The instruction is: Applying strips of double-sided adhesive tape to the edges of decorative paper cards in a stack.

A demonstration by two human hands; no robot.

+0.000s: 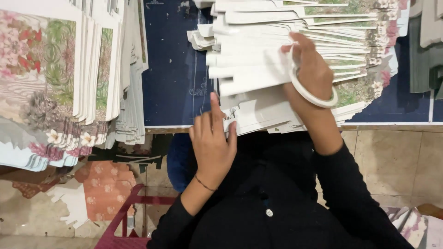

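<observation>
- Fanned stack of white printed card blanks [277, 69] lies on the blue table [175, 83].
- Left hand [212, 143], fingers spread, touches its near edge.
- Right hand [311, 69], tape roll [314, 94] around wrist, presses flat on top.

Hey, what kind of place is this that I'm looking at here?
Probably a small workshop for making paper boxes or bags. Fanned stacks of flat white card blanks fill the blue table, more floral-printed sheets sit alongside, and the right hand wears a tape roll.

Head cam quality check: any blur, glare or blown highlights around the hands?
Head view: even, soft light, no hard shadows; white card blanks near clipped, edges merging; left hand and right hand reasonably sharp, slight softness at fingertips; tape roll on the right wrist bright, no glare; dark clothing loses detail.
</observation>
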